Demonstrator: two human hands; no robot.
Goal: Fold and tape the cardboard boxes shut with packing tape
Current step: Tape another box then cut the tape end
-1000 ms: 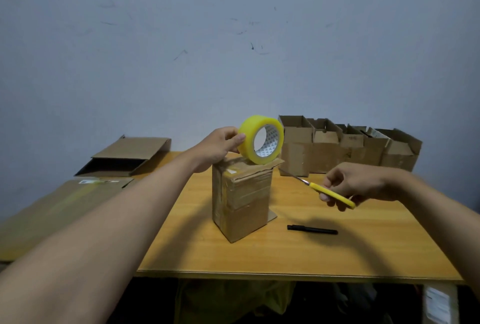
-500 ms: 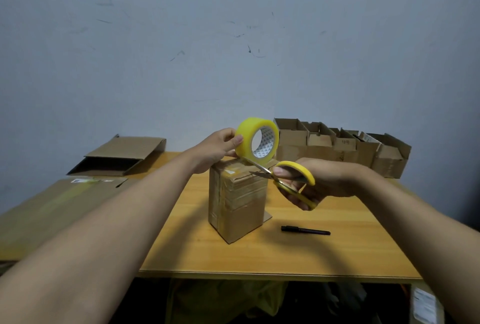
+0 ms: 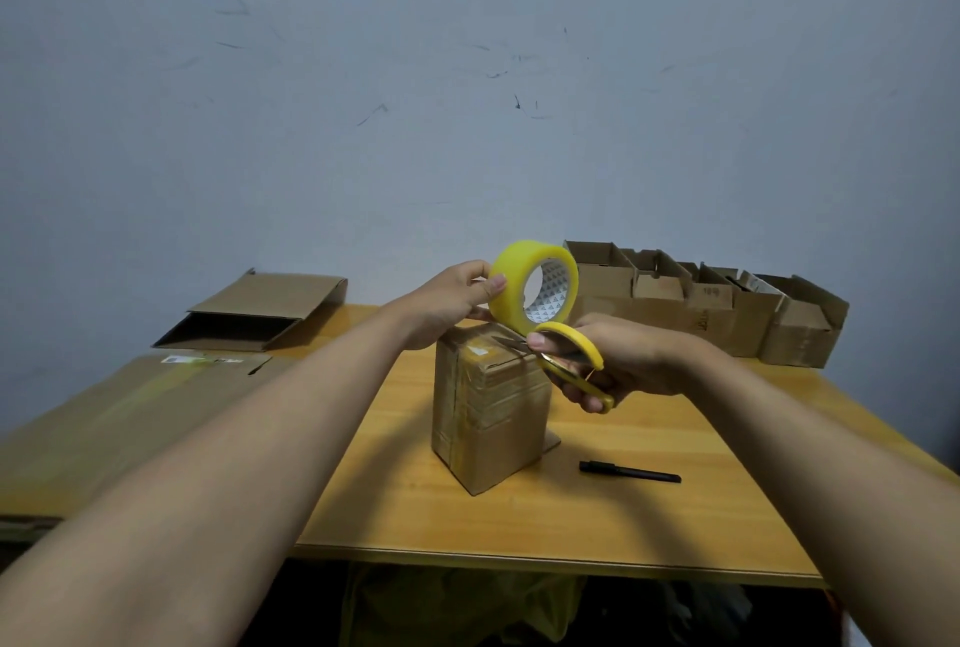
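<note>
Yellow tape roll (image 3: 534, 290) pinched left; scissors (image 3: 569, 360) right, seemingly cutting.

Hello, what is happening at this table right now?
A person is taping a small cardboard box standing on the wooden table. The left hand holds a yellow tape roll above the box; the right hand brings yellow-handled scissors to the box top, under the roll. A black pen lies nearby.
</note>
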